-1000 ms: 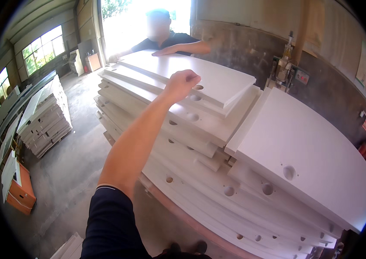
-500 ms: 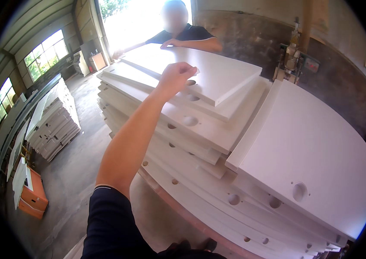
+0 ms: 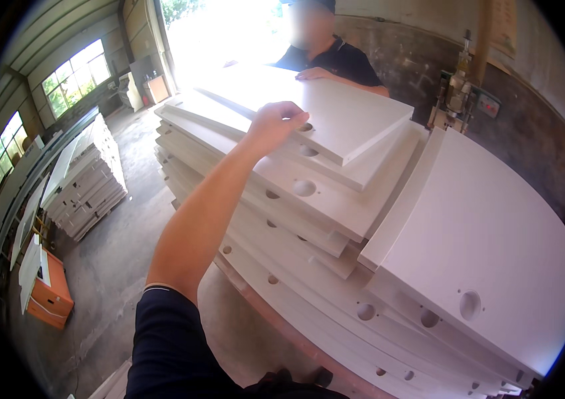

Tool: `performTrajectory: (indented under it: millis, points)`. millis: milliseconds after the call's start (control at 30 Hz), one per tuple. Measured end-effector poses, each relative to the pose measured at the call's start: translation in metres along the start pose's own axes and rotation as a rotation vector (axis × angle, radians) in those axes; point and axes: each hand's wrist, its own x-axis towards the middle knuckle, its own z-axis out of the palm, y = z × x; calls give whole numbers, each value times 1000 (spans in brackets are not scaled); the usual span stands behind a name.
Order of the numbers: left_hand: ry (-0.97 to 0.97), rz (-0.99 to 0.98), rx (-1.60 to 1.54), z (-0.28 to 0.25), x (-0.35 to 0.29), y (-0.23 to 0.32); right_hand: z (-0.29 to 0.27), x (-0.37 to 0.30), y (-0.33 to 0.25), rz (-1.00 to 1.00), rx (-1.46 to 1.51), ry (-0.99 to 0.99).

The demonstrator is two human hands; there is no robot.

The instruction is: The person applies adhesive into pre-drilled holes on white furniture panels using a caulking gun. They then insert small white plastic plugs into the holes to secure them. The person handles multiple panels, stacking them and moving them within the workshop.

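Note:
My left hand reaches over the near edge of the topmost white panel, beside a round hole cut close to that edge. Thumb and fingers are pinched together, and anything between them is too small or hidden to name. Beneath lie several more white panels, unevenly stacked, many with similar round holes. My right hand is out of view. Across the stack stands another person in a dark shirt, with one hand flat on the top panel.
A second pile with a large white panel on top adjoins at right. Behind it stands a metal machine by the dark wall. On the floor to the left are another panel stack and an orange box.
My left hand's fingertips have come down slightly toward the hole; the small pale bit at them no longer shows. The other person has shifted right, hand included. The view has moved slightly.

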Motion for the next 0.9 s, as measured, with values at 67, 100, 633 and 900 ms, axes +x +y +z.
performTrajectory:
  millis: [67, 100, 633, 900]
  points:
    - [-2, 53, 61, -1, -3, 3, 1, 2, 2, 4, -1, -2]
    - [-4, 61, 90, -2, -6, 7, 1, 2, 4, 4, -4, -2]
    - [-48, 263, 313, -3, -16, 20, 4, 15, 27, 27, -48, -5]
    - [-120, 321, 493, -11, -20, 9, 3, 30, 38, 38, -33, -49]
